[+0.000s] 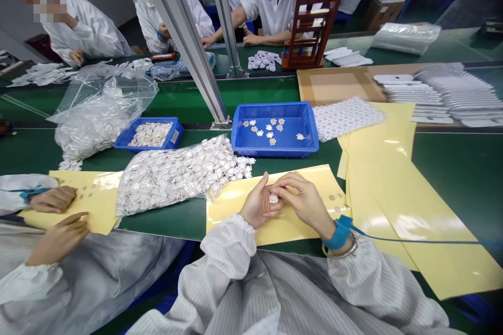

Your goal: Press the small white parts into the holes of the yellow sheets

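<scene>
Best, by judgement, to keep the left hand (260, 203) steady as a shallow cup, and to work the small white scalloped piece (273, 198) by its edge only, with light fingertip pressure from the right hand (301, 196), low over the yellow sheet (231, 209) in case of a slip. Keep the cord of the blue wrist strap (340, 232) slack.

On the left, a half-open, loosely curled grip with raised thumb, bearing the piece against the fingers. On the right, thumb and forefinger close together, apparently pinching the piece at its upper edge. Hard to tell finer detail at this size.

Under both hands, the yellow sheet, with round brownish dots (332, 197) near its right end. Just beyond, a blue tray (275, 153) with scattered similar pieces. To the left, a clear plastic bag (161, 180) of white pieces, spilling onto the green table (173, 229). To the right, overlapping larger yellow sheets (393, 167). Farther left, a co-worker's hands (58, 238) at another yellow sheet (104, 209).
</scene>
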Available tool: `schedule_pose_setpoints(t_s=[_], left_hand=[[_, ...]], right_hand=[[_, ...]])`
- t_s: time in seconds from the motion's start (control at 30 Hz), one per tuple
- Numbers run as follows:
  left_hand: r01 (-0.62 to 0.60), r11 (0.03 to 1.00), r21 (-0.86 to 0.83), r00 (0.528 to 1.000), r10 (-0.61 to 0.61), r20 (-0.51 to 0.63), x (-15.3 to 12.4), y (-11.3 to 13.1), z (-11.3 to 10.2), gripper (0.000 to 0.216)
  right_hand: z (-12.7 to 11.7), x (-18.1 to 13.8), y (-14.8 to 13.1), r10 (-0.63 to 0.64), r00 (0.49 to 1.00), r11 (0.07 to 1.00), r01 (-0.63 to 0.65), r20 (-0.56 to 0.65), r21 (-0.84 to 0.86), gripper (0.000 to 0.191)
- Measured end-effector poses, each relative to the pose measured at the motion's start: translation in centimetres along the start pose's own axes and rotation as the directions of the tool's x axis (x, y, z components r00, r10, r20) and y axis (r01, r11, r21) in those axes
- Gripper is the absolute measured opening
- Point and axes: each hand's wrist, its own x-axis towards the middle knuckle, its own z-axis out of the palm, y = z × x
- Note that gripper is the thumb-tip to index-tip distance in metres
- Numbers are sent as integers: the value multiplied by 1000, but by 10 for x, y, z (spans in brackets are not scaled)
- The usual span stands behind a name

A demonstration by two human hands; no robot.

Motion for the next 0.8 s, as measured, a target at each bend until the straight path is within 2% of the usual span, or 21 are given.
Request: schedule_pose_setpoints(t_s=[0.1,0.17,0.2,0.23,0.27,0.33,0.37,0.4,0.43,0.53,0.63,0.8], left_hand=[[-28,999,23,1000,27,8,1,3,-5,43],[-114,975,192,988,131,-80,-3,8,-16,38],[-153,932,328,966,212,-150,-6,11,-23,34],[-172,853,493,923,315,-223,-9,15,-30,31],[-150,733,664,858,431,-281,-13,20,-38,28],[26,415,910,719,625,-305,-19,28,-52,28],[140,264,954,680,675,-286,-22,32,-57,30],[243,141,960,669,692,-271,-23,34,-60,31],[323,49,945,678,685,-267,-24,36,-62,32],[451,-98,887,713,637,-292,-24,38,-61,34],[494,-118,861,720,612,-329,-21,39,-59,33],[493,-64,867,730,573,-373,-17,47,-64,26]], right_hand=[[1,-1,4,-2,1000,999,3,9,-49,22],[-6,-4,8,36,999,998,-38,-40,-53,27],[-10,-6,10,68,996,996,-71,-60,-46,29],[-16,-8,12,108,992,993,-111,-66,-35,29],[-22,-10,14,155,986,987,-157,-60,-21,29],[-34,-16,19,247,968,969,-247,-31,7,29],[-39,-18,22,281,960,960,-280,-20,8,28],[-45,-20,24,295,955,955,-295,-18,-9,27],[-49,-22,27,291,956,955,-292,-26,-49,25],[-58,-25,36,217,975,942,-222,-49,-252,15],[-61,-26,44,187,982,912,-168,13,-374,8],[-60,-26,50,233,968,914,-185,95,-360,4]])
